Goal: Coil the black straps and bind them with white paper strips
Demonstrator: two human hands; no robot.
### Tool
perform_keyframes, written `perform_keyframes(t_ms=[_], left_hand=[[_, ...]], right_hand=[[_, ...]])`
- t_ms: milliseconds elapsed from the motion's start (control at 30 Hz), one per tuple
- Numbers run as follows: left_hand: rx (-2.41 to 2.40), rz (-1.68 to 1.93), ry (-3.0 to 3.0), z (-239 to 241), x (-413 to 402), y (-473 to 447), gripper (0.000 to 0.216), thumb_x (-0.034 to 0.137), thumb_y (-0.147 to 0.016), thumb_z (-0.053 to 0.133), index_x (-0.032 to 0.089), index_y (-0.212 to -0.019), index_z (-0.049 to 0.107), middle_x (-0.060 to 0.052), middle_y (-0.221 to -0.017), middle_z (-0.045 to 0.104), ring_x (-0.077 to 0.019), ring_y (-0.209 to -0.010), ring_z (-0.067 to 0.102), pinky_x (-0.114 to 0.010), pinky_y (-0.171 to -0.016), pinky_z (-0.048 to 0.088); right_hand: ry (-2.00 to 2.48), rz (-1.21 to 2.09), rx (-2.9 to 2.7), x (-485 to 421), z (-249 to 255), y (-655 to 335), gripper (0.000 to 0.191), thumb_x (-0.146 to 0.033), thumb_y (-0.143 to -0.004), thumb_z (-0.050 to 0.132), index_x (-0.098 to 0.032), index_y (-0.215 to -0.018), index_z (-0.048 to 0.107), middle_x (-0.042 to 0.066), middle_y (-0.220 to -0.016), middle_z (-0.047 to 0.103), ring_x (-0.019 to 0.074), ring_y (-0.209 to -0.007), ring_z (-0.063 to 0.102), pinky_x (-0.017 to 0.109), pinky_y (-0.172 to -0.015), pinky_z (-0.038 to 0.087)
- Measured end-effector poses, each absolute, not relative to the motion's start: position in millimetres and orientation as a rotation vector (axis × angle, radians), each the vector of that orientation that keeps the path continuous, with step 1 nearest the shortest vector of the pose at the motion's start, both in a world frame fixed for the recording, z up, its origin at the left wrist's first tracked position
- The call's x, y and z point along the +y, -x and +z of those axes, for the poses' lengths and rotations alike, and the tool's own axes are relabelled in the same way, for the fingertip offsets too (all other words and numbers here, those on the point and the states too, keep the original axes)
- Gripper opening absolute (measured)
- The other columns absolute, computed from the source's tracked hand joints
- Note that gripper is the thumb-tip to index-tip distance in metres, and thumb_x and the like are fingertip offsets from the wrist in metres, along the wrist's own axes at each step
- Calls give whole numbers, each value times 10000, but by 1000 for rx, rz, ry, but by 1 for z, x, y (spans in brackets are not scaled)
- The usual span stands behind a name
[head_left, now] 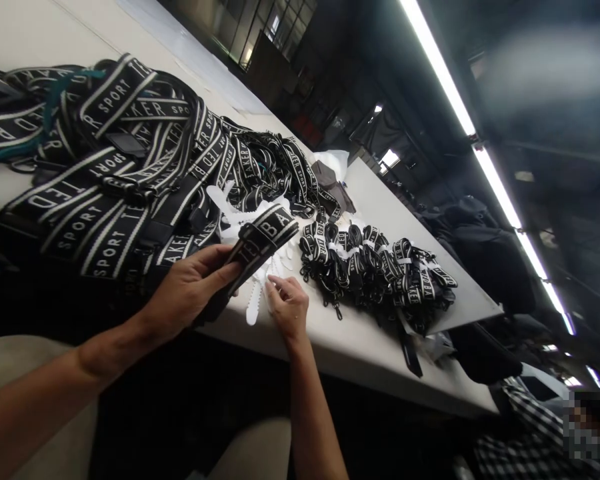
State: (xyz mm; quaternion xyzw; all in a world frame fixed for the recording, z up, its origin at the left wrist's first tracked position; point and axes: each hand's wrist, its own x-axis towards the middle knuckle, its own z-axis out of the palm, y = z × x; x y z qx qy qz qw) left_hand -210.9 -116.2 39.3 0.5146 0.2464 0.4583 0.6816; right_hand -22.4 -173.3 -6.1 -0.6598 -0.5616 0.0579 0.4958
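Observation:
My left hand (193, 283) is closed around a folded black strap (265, 237) with white lettering and white edge stripes, held up over the table's near edge. Just right of it, my right hand (289, 307) pinches at a white notched strip (254, 303), fingertips together. More white strips (225, 200) lie loosely behind the held strap, partly hidden by it. To the left spreads a large tangled heap of the same lettered straps (130, 140), with black buckles among them.
Several bundled straps (365, 257), wrapped with white bands, stand in a row to the right on the pale table (340, 343). A teal cord (55, 100) crosses the heap. A person in a checked sleeve (525, 427) is at lower right.

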Motion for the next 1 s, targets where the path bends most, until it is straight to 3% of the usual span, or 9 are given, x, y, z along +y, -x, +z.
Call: perform_keyframes(t_ms=[267,567,800,1000], left_hand=[[569,835,-1001,34,-111,212,517,505,-740,774,175,-1112,634,21,-644,595,-84,-486,477,-133,-388,393],[605,769,-953,37,-122,196,664,493,-535,899,183,-1069,653,31,-658,631,-99,-481,541,-145,-374,451],[691,817,-982,38,-121,201,631,478,-507,899,171,-1002,659,31,-607,610,-104,-438,510,-171,-346,441],[731,774,-986,39,-128,197,695,485,-419,932,188,-986,664,32,-624,627,-110,-457,530,-162,-353,442]], right_hand=[[1243,128,-652,-201,20,-2,302,-427,-888,610,-152,-1015,598,18,-724,684,87,-489,533,203,-471,372],[1124,354,-417,-223,4,-47,419,-473,-685,785,-151,-849,573,41,-756,701,119,-631,621,223,-577,457],[1239,286,-598,-260,-9,-37,320,-380,-697,807,-138,-742,603,53,-725,694,157,-679,630,275,-646,470],[1292,211,-709,-251,-3,-39,371,-362,-653,843,-158,-644,533,-50,-619,514,95,-597,497,232,-610,426]])
